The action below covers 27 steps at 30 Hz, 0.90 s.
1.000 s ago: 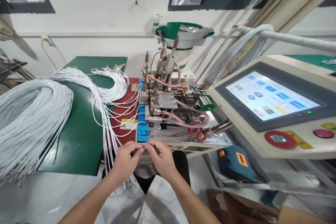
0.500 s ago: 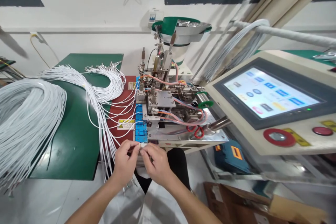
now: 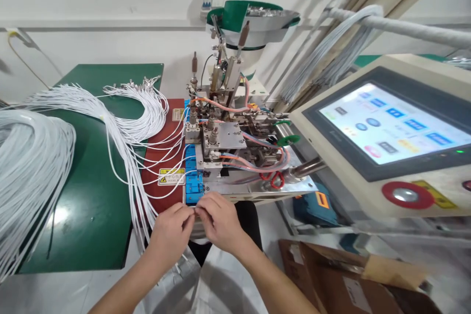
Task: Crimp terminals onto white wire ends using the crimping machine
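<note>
My left hand and my right hand meet at the front edge of the machine, fingertips pinched almost together. A short pale bit of what looks like a white cable shows between them; the fingers hide the rest. Just beyond the fingertips is a row of blue clamps on the machine's left side. Several white cables run into these clamps from a bundle that lies across the red plate and hangs down beside my left hand.
A thick coil of white cables rests on the green table. At right, a control panel with a lit screen juts close in. A feeder bowl stands behind the machine. Below right are a cardboard box and a blue case.
The view has tilted down and shifted right. My hands stay pinched together at the machine's front edge, the fingertips now close to the lowest blue clamp.
</note>
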Available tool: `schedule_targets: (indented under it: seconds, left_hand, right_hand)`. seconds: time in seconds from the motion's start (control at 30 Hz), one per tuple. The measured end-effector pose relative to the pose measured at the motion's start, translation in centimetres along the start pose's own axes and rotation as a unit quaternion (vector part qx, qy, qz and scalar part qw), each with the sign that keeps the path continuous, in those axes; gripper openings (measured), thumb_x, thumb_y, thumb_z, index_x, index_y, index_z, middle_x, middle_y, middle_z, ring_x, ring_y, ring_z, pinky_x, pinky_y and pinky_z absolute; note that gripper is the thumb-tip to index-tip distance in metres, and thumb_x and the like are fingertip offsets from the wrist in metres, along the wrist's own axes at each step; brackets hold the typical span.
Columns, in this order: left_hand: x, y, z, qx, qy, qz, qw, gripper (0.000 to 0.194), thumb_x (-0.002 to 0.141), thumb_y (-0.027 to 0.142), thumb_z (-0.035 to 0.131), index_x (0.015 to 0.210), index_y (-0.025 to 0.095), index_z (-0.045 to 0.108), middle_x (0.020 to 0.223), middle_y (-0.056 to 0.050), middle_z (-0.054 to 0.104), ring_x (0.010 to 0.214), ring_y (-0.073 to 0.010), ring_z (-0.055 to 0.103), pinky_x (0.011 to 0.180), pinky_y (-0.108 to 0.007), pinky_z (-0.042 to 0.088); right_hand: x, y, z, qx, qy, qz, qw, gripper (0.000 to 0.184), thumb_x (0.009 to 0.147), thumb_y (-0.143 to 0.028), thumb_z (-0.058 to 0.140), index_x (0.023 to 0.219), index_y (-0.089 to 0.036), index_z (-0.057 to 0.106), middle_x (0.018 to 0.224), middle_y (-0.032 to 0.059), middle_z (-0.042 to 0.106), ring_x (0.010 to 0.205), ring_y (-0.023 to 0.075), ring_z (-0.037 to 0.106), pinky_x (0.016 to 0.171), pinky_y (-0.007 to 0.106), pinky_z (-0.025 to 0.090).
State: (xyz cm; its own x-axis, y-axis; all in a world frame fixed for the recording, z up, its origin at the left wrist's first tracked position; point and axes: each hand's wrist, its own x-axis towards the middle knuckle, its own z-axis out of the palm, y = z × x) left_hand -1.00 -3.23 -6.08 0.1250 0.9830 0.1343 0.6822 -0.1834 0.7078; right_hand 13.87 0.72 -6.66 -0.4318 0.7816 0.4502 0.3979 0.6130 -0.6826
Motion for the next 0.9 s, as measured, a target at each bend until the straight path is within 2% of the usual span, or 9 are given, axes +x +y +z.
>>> schedule_targets:
  seconds: [0.1,0.2,0.3,0.43,0.5,0.57,0.63,0.77,0.9]
  left_hand:
    - [0.1,-0.2,-0.1,-0.038,-0.017,0.006,0.999,0.021,0.083,0.021,0.047,0.08,0.021,0.067,0.078,-0.003,0.066,0.071,-0.0138,0.061,0.067,-0.023,0.049]
    - [0.2,-0.6,0.0,-0.116,-0.011,-0.029,0.993,0.017,0.081,0.027,0.053,0.079,0.021,0.068,0.079,-0.004,0.068,0.074,-0.015,0.063,0.068,-0.023,0.05]
    - [0.2,-1.0,0.2,-0.165,0.027,-0.107,0.98,0.017,0.077,0.032,0.057,0.077,0.019,0.068,0.076,-0.003,0.068,0.07,-0.0156,0.063,0.062,-0.023,0.051]
    - [0.4,-1.3,0.6,-0.205,0.058,-0.195,0.957,0.022,0.073,0.037,0.061,0.08,0.017,0.068,0.07,-0.002,0.066,0.063,-0.0144,0.06,0.057,-0.022,0.049]
    - [0.7,-1.2,0.8,-0.228,0.065,-0.215,0.947,0.024,0.072,0.038,0.062,0.079,0.015,0.068,0.066,-0.002,0.065,0.06,-0.0133,0.059,0.056,-0.022,0.048]
    - [1.0,-0.9,0.9,-0.251,0.072,-0.228,0.938,0.025,0.07,0.038,0.063,0.077,0.014,0.068,0.064,-0.001,0.065,0.058,-0.0122,0.057,0.056,-0.021,0.048]
    - [1.1,-0.6,1.0,-0.269,0.08,-0.234,0.931,0.025,0.07,0.038,0.063,0.077,0.014,0.068,0.063,-0.001,0.064,0.057,-0.0114,0.056,0.056,-0.02,0.047]
    - [1.0,-0.5,0.9,-0.296,0.08,-0.245,0.92,0.024,0.069,0.036,0.065,0.08,0.014,0.068,0.067,-0.001,0.065,0.059,-0.0102,0.055,0.058,-0.019,0.047]
    - [1.0,-0.3,0.8,-0.302,0.085,-0.253,0.915,0.024,0.069,0.035,0.065,0.08,0.014,0.068,0.068,-0.002,0.065,0.06,-0.0109,0.055,0.059,-0.02,0.046]
  right_hand:
    - [-0.2,0.4,0.1,0.009,-0.008,0.014,1.0,0.019,0.084,-0.02,0.041,0.07,-0.019,0.054,0.066,0.0032,0.058,0.064,0.0147,0.052,0.062,0.026,0.042]
    - [-0.8,2.5,-0.2,-0.002,0.018,0.116,0.993,0.024,0.085,-0.027,0.04,0.069,-0.019,0.056,0.065,0.0016,0.059,0.062,0.0129,0.054,0.061,0.023,0.043]
    - [-2.1,7.2,-2.0,-0.108,0.088,0.269,0.953,0.027,0.083,-0.034,0.041,0.071,-0.018,0.059,0.066,0.0023,0.062,0.063,0.0139,0.056,0.061,0.023,0.044]
    - [-4.2,14.8,-7.0,-0.203,0.131,0.375,0.895,0.036,0.082,-0.037,0.038,0.081,-0.011,0.062,0.071,0.0099,0.063,0.066,0.0201,0.057,0.063,0.031,0.044]
    - [-4.7,17.8,-9.2,-0.257,0.147,0.409,0.863,0.037,0.083,-0.034,0.037,0.093,-0.006,0.06,0.086,0.0173,0.063,0.084,0.0258,0.056,0.073,0.037,0.043]
    - [-4.9,19.8,-10.4,-0.296,0.142,0.425,0.843,0.037,0.081,-0.03,0.042,0.102,-0.003,0.056,0.101,0.022,0.058,0.102,0.03,0.049,0.083,0.04,0.04]
    - [-4.8,20.8,-10.7,-0.323,0.122,0.44,0.829,0.04,0.079,-0.029,0.046,0.107,-0.002,0.052,0.11,0.0251,0.051,0.108,0.0327,0.046,0.085,0.041,0.039]
    - [-4.6,20.8,-9.7,-0.358,0.074,0.477,0.799,0.043,0.079,-0.03,0.048,0.111,-0.002,0.048,0.116,0.0268,0.045,0.097,0.0334,0.055,0.08,0.043,0.043]
    - [-4.5,20.2,-9.6,-0.373,0.029,0.529,0.762,0.045,0.08,-0.032,0.046,0.111,0.0,0.049,0.104,0.0258,0.055,0.093,0.0335,0.059,0.077,0.042,0.045]
